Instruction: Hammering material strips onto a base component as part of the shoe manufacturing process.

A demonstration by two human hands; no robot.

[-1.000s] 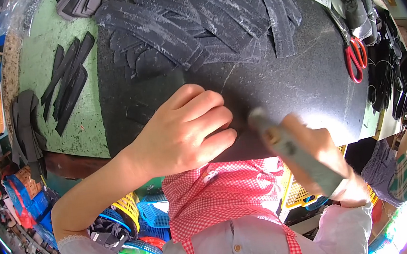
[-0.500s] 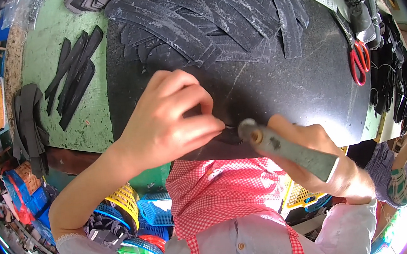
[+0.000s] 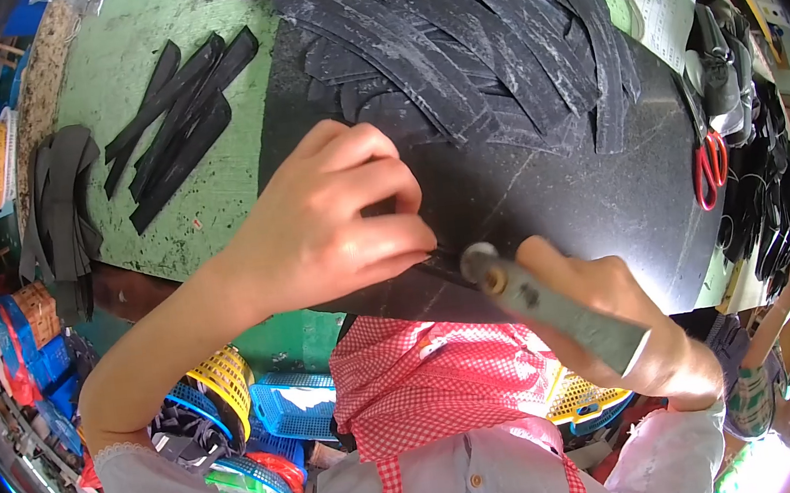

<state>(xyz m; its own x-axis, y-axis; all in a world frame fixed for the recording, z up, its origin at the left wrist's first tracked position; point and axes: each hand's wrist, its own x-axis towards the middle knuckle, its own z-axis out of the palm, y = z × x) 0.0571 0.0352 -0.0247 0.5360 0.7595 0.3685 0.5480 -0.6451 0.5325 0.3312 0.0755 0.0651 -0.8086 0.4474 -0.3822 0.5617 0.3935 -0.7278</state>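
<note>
My left hand point(image 3: 333, 219) bends its fingers over the near part of a black board point(image 3: 545, 195). Thumb and forefinger are pressed together on a thin dark strip point(image 3: 449, 266), mostly hidden under the hand. My right hand point(image 3: 605, 296) is wrapped round the handle of a hammer, whose grey metal head point(image 3: 574, 319) covers part of the hand. The head's rounded end is close to my left fingertips, just over the strip. Beyond both hands lies a heap of dark, chalk-marked strips point(image 3: 475, 52).
Several narrow black strips point(image 3: 177, 125) lie on the green tabletop point(image 3: 89, 86) at left. Grey strips point(image 3: 63, 201) hang over its left edge. Red-handled scissors point(image 3: 709, 167) and a paper sheet point(image 3: 665, 9) are at right. Below are a yellow basket point(image 3: 225, 383) and a blue basket point(image 3: 297, 409).
The view has shifted, so the table and heap appear further right and tilted. Both hands keep their holds, and the hammer head stays near the left fingertips.
</note>
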